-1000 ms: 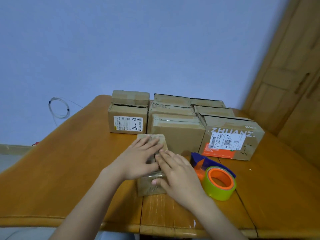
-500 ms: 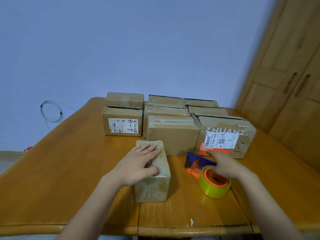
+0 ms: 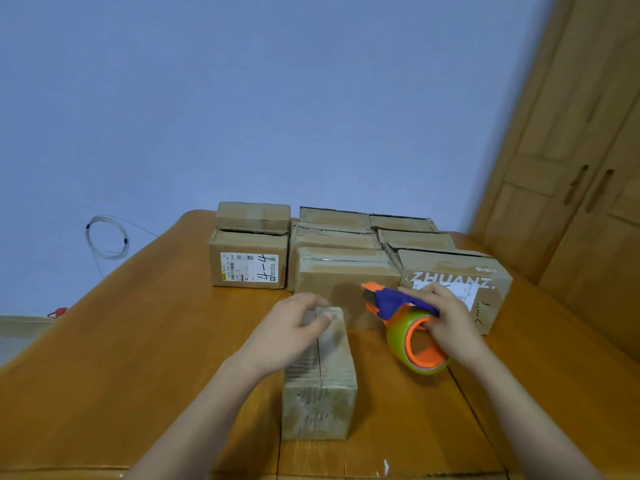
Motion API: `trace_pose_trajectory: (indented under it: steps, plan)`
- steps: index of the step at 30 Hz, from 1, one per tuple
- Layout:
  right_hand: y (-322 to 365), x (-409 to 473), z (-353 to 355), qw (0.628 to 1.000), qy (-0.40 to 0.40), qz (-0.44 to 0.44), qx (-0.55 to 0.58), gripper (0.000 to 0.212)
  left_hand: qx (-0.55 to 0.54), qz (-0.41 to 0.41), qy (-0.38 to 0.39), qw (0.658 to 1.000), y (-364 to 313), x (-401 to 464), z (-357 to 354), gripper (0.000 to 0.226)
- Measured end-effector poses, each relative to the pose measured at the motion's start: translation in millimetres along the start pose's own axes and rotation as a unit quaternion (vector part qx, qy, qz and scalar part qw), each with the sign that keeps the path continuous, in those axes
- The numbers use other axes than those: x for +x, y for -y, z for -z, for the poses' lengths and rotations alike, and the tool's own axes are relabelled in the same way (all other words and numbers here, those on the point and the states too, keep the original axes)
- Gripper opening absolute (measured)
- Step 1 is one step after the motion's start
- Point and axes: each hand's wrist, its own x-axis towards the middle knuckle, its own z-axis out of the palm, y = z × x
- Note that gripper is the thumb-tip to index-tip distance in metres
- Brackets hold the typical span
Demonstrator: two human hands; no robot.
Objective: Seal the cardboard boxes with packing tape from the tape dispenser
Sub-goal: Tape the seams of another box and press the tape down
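Lifted off the table now, the tape dispenser (image 3: 403, 318) sits gripped in the right hand (image 3: 446, 318); the left hand (image 3: 294, 327), fingers curled, presses the small box (image 3: 320, 375).

Head view, angled down, close over table (image 3: 138, 341)

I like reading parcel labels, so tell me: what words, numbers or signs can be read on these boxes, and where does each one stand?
"ZHUANZ." in white print on the front of the large brown cardboard box at the right.
"4-4" handwritten, lying sideways, on the white shipping label of the brown cardboard box at the left.
Handwritten marks at the right box's lower corner: partly hidden by the right hand, unreadable.
Barcodes and fine print on both labels: too small to read.
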Motion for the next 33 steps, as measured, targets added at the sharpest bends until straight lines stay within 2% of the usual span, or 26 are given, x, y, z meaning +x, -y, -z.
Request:
trace_pose_trajectory:
  steps: [1, 3, 5, 7, 9, 14, 20, 27, 31, 33]
  plan:
    - [9, 4, 5, 0.999, -0.020, 0.030, 0.017, 0.068, -0.058, 0.016, -0.033, 0.998, -5, 4, 2, 0.022]
    - [26, 13, 13, 0.995, -0.053, 0.075, 0.036, 0.073, -0.208, 0.069, -0.058, 0.974, -19, 9, 8, 0.029]
    - [40, 20, 19, 0.991, -0.077, 0.104, 0.036, 0.076, -0.339, 0.126, -0.015, 0.932, -34, 12, 15, 0.044]
    - [51, 24, 22, 0.986, -0.100, 0.133, 0.021, 0.072, -0.396, 0.139, 0.030, 0.907, -44, 14, 18, 0.052]
    - [57, 27, 22, 0.981, -0.114, 0.157, 0.010, 0.071, -0.417, 0.123, 0.040, 0.899, -50, 16, 16, 0.054]
    - [65, 29, 18, 0.978, -0.126, 0.167, 0.011, 0.074, -0.477, 0.090, 0.012, 0.874, -58, 21, 13, 0.041]
    - [66, 26, 16, 0.979, -0.120, 0.164, 0.032, 0.071, -0.485, 0.077, 0.043, 0.870, -54, 18, 18, 0.035]
    - [71, 33, 23, 0.967, -0.139, 0.209, -0.049, 0.068, -0.476, 0.103, 0.104, 0.867, -38, 13, 37, 0.039]
    - [70, 39, 28, 0.962, -0.168, 0.203, -0.074, 0.068, -0.502, 0.135, 0.079, 0.850, -32, 10, 45, 0.054]
    - [69, 41, 30, 0.957, -0.180, 0.210, -0.089, 0.066, -0.478, 0.137, 0.055, 0.866, -34, 9, 48, 0.062]
